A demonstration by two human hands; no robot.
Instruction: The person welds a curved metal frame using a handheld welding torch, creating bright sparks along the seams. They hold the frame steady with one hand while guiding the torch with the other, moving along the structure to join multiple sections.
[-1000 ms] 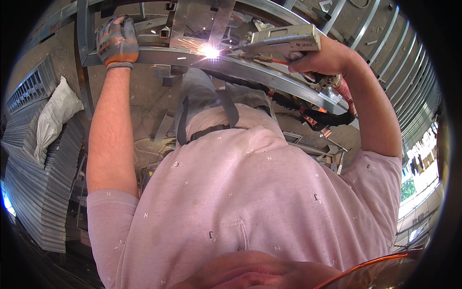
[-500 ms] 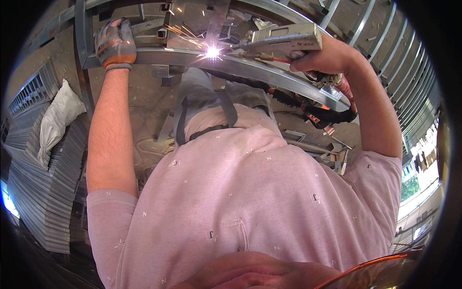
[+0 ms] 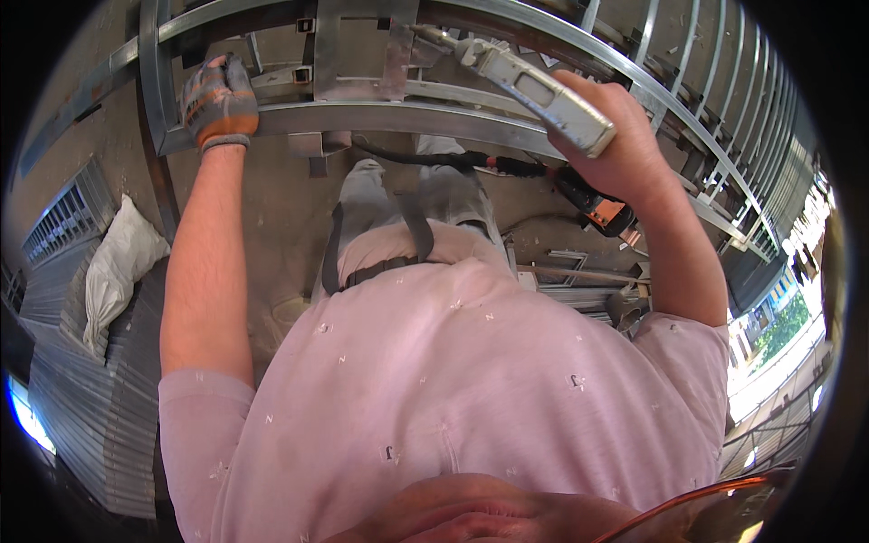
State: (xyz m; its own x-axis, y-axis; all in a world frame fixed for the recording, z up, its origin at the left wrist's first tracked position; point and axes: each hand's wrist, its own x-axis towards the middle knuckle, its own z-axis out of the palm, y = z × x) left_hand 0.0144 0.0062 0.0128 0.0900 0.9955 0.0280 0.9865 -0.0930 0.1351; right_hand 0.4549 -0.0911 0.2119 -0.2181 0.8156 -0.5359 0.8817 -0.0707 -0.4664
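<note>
Up along the top edge is the frame (image 3: 407, 119), easily the biggest thing being worked on, steel bars with the near rail running across in front of the person (the lens probably adds to the bend). Off to the left there's a big heap of ribbed sheets (image 3: 100, 407) with a white sack (image 3: 122, 271) right by it.

Next size down is the gun (image 3: 543, 95), up over the frame right of the middle, slanted so its front end points up and left. Right hand (image 3: 625, 127), bare, is wrapped round the back of it. Its fingers are mostly hidden, so can't tell if one is on a trigger. Left hand (image 3: 220, 101), gloved, has its fingers curled over the left end of the near rail.

Smaller again: a flat strip (image 3: 398, 68) running up from that rail, and then the gun's nozzle (image 3: 439, 36) close by the strip's upper part. Can't tell if they touch. No arc or sparks showing.

Doing this well, imo: use the left hand as a brace, well clear of the nozzle, steady the right wrist, hold an even gap and tilt along the joint, and honestly, glove that right hand too
</note>
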